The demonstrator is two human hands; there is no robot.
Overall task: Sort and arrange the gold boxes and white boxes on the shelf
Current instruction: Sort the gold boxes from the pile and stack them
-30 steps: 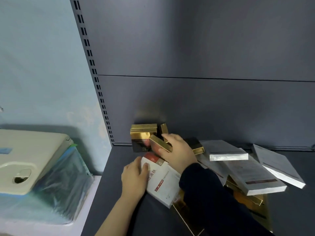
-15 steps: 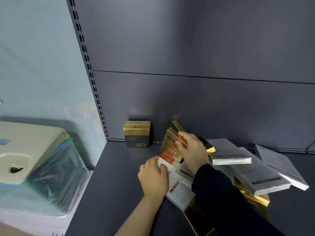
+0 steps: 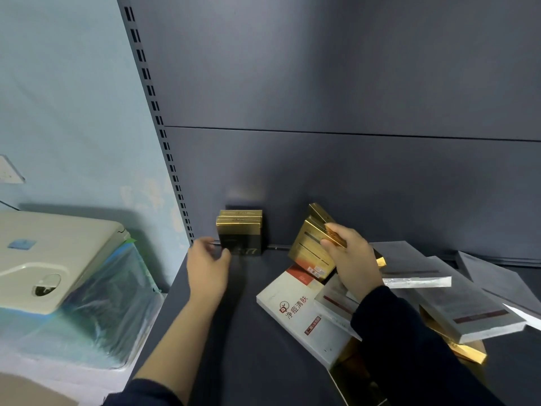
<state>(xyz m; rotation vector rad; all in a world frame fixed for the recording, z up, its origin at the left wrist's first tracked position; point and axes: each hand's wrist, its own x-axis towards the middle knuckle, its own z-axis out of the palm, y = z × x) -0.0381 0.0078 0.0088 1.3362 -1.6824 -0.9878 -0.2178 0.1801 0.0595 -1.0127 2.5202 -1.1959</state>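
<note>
Some standing gold boxes [image 3: 240, 230] are upright against the back wall of the shelf [image 3: 263, 356]. The left hand [image 3: 207, 268] is just left of the standing gold boxes, low at their front; its grip is spread and holds nothing, and because of blur I cannot tell if it touches them. Right of the standing gold boxes, apart from them, the right hand [image 3: 351, 259] pinches the leaning gold boxes [image 3: 308, 253] at their upper edge. Right of the standing gold boxes and nearer the person, a white box with red print [image 3: 295, 315] lies flat. Farther right, more white boxes [image 3: 468, 312] lie in disorder over a flat gold box [image 3: 468, 352]
</note>
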